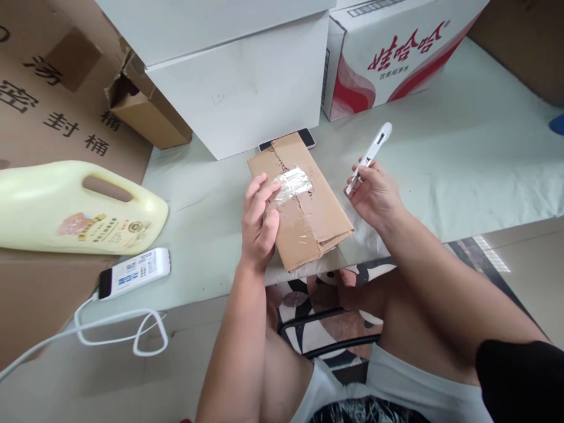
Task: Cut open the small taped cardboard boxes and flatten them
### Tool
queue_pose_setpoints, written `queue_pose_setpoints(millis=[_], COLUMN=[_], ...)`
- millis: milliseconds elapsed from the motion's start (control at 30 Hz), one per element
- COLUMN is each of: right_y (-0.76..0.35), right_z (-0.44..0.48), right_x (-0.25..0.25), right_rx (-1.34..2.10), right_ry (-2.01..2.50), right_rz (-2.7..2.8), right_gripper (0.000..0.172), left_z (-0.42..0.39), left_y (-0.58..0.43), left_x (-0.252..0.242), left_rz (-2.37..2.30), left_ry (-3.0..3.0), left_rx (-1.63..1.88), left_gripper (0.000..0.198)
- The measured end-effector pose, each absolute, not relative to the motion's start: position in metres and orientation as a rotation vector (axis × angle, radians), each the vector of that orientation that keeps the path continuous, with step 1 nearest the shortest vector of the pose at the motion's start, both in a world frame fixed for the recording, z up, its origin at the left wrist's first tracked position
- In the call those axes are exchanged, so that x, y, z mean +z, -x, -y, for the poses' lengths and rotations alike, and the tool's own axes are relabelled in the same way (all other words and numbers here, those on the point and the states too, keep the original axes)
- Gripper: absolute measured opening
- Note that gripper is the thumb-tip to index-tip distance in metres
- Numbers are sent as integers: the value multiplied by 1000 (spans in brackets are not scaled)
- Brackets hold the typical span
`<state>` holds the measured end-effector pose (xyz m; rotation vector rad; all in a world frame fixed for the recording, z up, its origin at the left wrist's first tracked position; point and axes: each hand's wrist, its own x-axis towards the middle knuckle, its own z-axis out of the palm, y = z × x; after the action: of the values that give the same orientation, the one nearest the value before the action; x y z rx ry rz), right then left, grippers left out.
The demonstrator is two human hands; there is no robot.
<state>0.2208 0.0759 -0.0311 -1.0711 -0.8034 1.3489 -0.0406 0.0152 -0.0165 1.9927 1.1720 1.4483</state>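
Observation:
A small brown cardboard box (326, 202) lies tilted on the cloth near the table's front edge. Clear, crinkled tape covers the middle of its seam, and its near end looks partly parted. My left hand (259, 220) grips the left side of the box, fingers and thumb curled over its top. To the right of the box, my right hand (376, 194) is closed around a white box cutter (372, 150), held up at a slant. I cannot make out whether its blade is out. A dark phone (307, 137) is partly hidden behind the box.
A pale yellow jug (145, 214) lies on the left beside a white power strip (136, 273) with a looped white cable (150, 329). Behind stand a white box (247, 88), a red and white carton (396, 64) and brown cartons (66, 106). Pale green cloth (467, 158) covers the table.

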Motion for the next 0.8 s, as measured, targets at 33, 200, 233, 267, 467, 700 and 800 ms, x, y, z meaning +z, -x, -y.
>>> queue_pose_setpoints(millis=[33, 200, 233, 267, 467, 700, 800], right_y=[-222, -217, -214, -211, -197, -192, -188], right_z=[-77, -72, -66, -59, -12, -11, -12], right_x=[-33, -12, -2, 10, 59, 63, 67], right_rx=[1315, 978, 888, 807, 610, 832, 698], right_ry=[1087, 1089, 1077, 1070, 1069, 1148, 1275], right_rz=[858, 942, 923, 918, 1328, 1698, 1855], right_gripper=[39, 39, 37, 34, 27, 37, 35], left_z=[-15, -15, -14, -13, 2, 13, 12], left_y=[40, 35, 32, 29, 0, -14, -13], left_x=[-17, -18, -19, -19, -19, -19, -20], left_rz=[-1181, -1219, -1225, -1234, -1416, -1479, -1449], left_ry=[-1995, -2000, -2003, -2003, -2095, -2115, -2100], left_rx=[1443, 1456, 1458, 1463, 1523, 1568, 1574], left_gripper=[45, 49, 49, 49, 48, 47, 46])
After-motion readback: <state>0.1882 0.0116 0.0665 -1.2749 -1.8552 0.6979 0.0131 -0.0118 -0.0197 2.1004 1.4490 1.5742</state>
